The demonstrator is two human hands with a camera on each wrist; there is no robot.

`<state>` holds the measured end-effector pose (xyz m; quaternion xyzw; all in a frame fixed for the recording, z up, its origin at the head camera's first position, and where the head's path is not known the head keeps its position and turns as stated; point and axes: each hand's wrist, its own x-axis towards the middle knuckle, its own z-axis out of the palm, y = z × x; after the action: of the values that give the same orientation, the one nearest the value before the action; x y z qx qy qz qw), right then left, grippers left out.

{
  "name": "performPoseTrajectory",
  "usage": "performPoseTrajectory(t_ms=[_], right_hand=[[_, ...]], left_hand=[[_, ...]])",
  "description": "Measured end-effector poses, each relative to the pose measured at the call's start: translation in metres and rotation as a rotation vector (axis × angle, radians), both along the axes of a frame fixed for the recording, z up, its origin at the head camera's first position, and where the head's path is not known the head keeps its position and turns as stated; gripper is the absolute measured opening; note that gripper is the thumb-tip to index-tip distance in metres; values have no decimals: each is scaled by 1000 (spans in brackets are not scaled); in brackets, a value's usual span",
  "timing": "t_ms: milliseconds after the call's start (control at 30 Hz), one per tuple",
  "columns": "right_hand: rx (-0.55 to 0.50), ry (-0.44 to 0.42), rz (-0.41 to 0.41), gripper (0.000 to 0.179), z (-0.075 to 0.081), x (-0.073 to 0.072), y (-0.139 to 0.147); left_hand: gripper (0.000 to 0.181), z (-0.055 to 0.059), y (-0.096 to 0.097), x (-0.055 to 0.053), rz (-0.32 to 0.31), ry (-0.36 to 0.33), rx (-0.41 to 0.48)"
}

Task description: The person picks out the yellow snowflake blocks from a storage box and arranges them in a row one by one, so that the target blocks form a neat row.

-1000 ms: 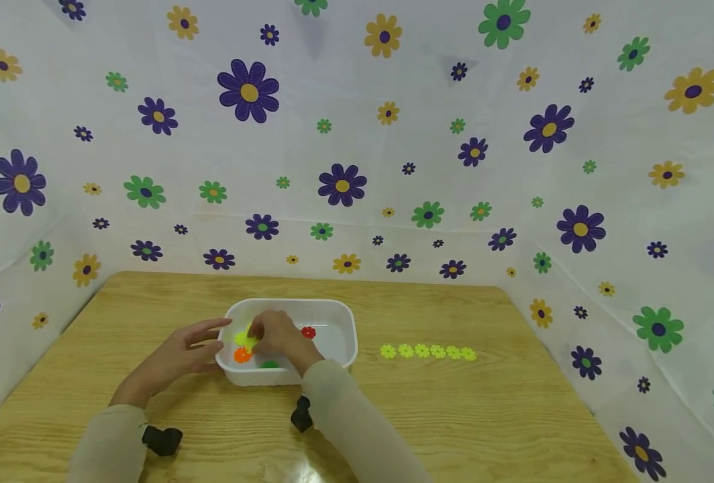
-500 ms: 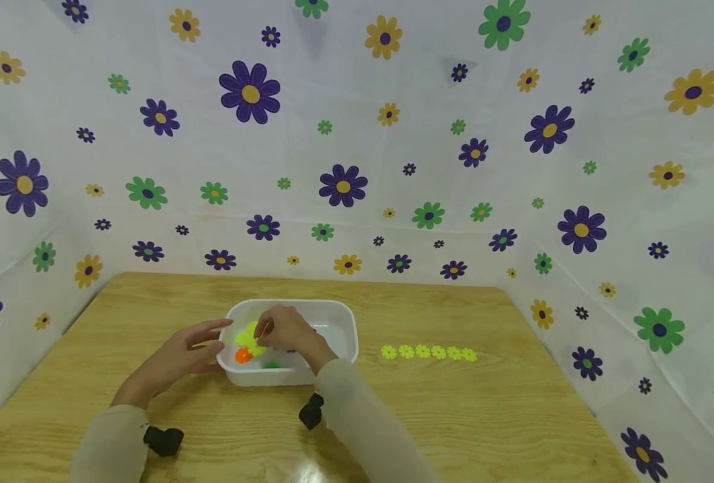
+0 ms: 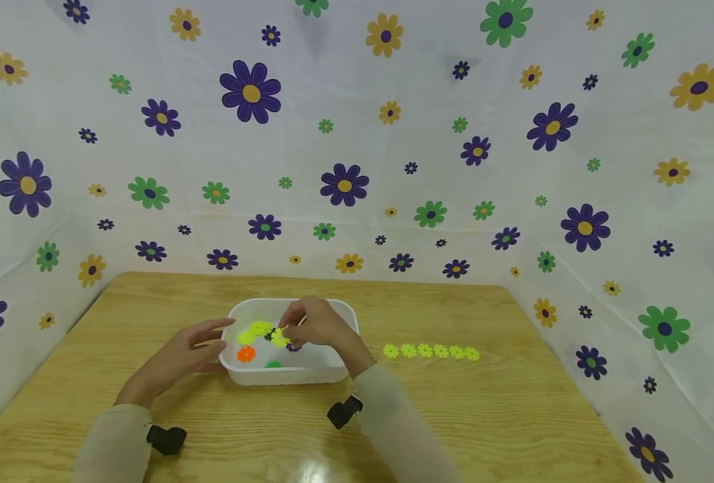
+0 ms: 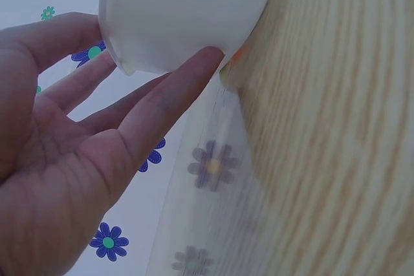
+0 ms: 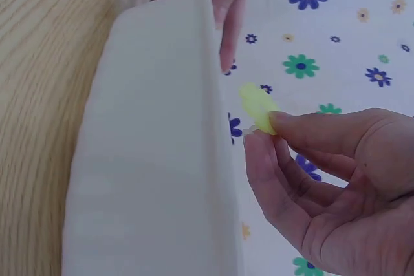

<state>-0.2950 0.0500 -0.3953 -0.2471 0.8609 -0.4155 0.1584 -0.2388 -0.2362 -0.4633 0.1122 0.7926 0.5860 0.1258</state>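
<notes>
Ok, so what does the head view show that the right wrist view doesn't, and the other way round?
Only the head view shows the row of six yellow flower pieces on the table and the orange flower piece inside the white tray.

Only the right wrist view shows the palm side of the right hand.

Both show the tray, the table, the left hand at the tray's end, the flower-printed sheet, and the yellow flower piece pinched in the right fingers.

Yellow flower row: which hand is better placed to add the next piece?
Right, most likely. The right hand pinches a yellow flower and is nearer the yellow flower row, to the right of the white tray. The left hand touches the opposite end.
</notes>
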Motion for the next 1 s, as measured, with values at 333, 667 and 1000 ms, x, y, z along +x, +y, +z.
performPoseTrajectory(t_ms=[333, 667, 1000], right_hand=[[-26, 7, -22, 4, 4, 4, 34], [-12, 9, -112, 6, 2, 4, 64], [-41, 4, -209, 8, 1, 5, 101]], left_hand=[[63, -1, 0, 0, 1, -5, 12], [63, -2, 0, 0, -6, 3, 23], [63, 0, 0, 2, 3, -11, 15]])
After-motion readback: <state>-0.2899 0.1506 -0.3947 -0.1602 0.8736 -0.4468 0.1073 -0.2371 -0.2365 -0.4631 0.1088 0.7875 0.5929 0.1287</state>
